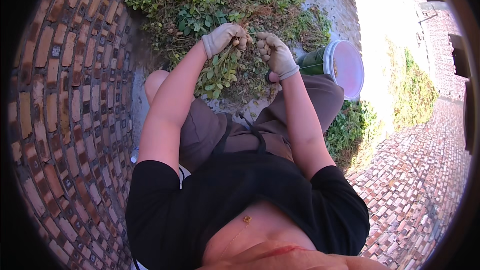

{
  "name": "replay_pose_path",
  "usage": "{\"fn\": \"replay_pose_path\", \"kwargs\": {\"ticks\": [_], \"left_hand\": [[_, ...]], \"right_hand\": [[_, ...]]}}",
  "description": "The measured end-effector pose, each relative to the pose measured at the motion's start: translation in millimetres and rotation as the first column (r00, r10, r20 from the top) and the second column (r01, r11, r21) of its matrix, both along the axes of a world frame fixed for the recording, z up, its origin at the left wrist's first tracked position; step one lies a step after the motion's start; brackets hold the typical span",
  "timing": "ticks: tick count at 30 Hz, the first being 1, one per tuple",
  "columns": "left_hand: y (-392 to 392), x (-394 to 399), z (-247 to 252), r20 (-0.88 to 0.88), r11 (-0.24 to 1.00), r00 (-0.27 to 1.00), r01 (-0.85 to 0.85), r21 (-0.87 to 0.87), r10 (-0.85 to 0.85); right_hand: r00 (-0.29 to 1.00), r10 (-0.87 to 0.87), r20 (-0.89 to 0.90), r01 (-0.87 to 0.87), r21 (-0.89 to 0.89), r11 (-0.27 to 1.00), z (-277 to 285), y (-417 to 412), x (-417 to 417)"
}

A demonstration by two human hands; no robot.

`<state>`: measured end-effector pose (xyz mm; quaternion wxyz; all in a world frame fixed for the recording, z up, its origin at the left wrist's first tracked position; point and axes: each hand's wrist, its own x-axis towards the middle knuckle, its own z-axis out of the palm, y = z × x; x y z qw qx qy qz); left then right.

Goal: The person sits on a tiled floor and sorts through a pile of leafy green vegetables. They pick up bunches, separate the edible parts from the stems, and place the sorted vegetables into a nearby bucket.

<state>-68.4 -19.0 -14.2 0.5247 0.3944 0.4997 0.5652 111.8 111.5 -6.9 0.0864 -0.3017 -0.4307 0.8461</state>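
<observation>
My left hand [226, 39], in a pale work glove, is closed on the root end of a peanut plant [220, 73]; its leafy stems hang down towards my knees, and a few pods show at the fingers. Just to the right, my right hand [275, 54], gloved too, has curled fingers with several peanut pods [263, 47] held at them. A small gap separates the two hands. Beneath and beyond them lies a large heap of pulled peanut plants [202, 3], with green leaves, dry stems and pods.
Beside my right knee a clear-rimmed bucket [329, 60] lies tilted, its opening towards me, with some peanuts inside. A brick wall [75, 82] rises close on the left. More green plants [347, 131] lie behind the bucket, and brick paving [412, 172] stretches out at the lower right.
</observation>
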Motion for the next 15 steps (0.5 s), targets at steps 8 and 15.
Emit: {"fn": "replay_pose_path", "kwargs": {"ticks": [8, 15], "left_hand": [[3.9, -2.3, -3.9, -0.212, 0.995, 0.977, 0.039, 0.096, -0.018], [10.7, 7.3, -16.7, 0.05, 0.986, 0.999, 0.018, -0.165, -0.01]], "right_hand": [[0.971, 0.227, -0.071, -0.192, 0.326, 0.926, -10.6, -16.9, -19.4], [0.796, -0.071, 0.602, -0.6, 0.799, 0.042, 18.2, -31.3, -21.9]]}}
